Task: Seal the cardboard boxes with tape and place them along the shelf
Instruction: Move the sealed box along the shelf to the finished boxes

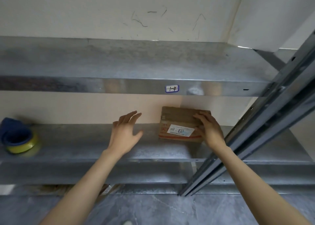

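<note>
Galvanised steel shelf (81, 144) is filling most of the view, an upper shelf (119, 61) running across at 12 o'clock and an upright (255, 134) cutting diagonally at 3 o'clock. Box (179, 122) is sitting on the shelf at about 2 o'clock from centre, back against the wall, white label (181, 130) facing out. Right hand (208, 131) is resting on the box's right end, fingers (200, 116) laid together flat over the top edge, not pinching. Left hand (126, 134) is hovering at centre, well apart from the box, fingers spread and empty. Tape roll (22, 144) with blue dispenser is lying at 9 o'clock. Judging the step as placing: box is looking closed, being set in position. Next move is likely calling for letting go and fetching another box.
</note>
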### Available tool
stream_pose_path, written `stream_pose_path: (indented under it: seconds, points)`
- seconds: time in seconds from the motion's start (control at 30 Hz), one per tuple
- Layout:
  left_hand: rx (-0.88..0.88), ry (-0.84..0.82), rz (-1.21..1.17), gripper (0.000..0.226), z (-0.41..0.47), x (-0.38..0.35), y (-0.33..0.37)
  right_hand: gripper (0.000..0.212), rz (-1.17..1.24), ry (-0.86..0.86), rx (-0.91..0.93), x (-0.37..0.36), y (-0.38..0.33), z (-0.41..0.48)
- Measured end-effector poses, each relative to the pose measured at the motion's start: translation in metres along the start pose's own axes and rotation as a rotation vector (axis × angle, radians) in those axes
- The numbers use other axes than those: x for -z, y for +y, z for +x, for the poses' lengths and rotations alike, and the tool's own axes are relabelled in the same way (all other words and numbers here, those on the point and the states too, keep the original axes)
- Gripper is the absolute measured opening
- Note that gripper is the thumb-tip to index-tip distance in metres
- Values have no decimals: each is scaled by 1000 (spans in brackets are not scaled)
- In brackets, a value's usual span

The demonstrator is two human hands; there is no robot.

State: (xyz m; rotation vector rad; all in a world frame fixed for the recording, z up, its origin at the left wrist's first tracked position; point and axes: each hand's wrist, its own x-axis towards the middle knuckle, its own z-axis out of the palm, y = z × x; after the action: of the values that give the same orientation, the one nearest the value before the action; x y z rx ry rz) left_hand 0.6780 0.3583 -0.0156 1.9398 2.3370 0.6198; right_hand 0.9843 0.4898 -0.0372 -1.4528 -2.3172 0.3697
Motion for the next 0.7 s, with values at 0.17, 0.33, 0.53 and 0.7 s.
stream_pose_path:
  seconds: [0.17, 0.33, 0.53, 0.7]
  points:
    - [18, 1, -2, 61, -6, 6, 3, 48, -40, -36, -48, 6, -5, 0]
    - [34, 25, 46, 60, -13, 15, -5, 58, -25, -5, -7, 10, -22, 2]
    - [24, 69, 159, 60, -25, 35, -23, 59, -49, -64, 52, 3, -78, 15]
    - [60, 96, 212, 62, -41, 59, -51, 61, -13, -126, 129, -12, -146, 24]
